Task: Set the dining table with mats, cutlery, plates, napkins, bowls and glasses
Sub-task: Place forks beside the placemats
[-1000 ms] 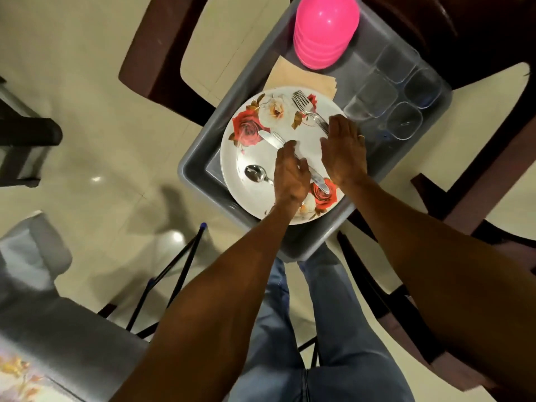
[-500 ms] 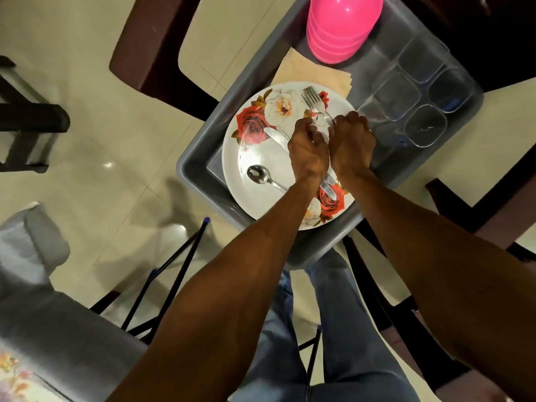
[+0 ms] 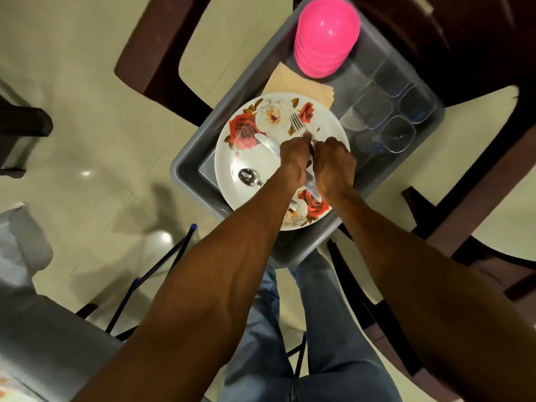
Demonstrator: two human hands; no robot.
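A white plate [image 3: 327, 126] with red and white roses tops a stack in a grey tub [image 3: 188, 166]. A fork [image 3: 296, 123], a knife [image 3: 265, 143] and a spoon [image 3: 249, 177] lie on the plate. My left hand [image 3: 294, 154] pinches the fork just below its tines, and the knife runs beneath it. Right beside it, touching, my right hand [image 3: 335, 165] is curled over the fork's handle, which is hidden. The tub's far end holds stacked pink bowls [image 3: 326, 36], tan napkins [image 3: 293, 84] and several clear glasses [image 3: 397, 134].
The tub rests on a dark brown chair [image 3: 153, 53] over a pale tiled floor. Another dark chair frame [image 3: 478, 198] stands to the right. My jeans-clad legs [image 3: 319, 329] are below the tub. A grey surface [image 3: 37, 329] sits at lower left.
My left hand slid from the knife's handle up toward the fork. My right hand curled shut over the fork's handle, and both hands now meet there. The knife and spoon stay on the plate.
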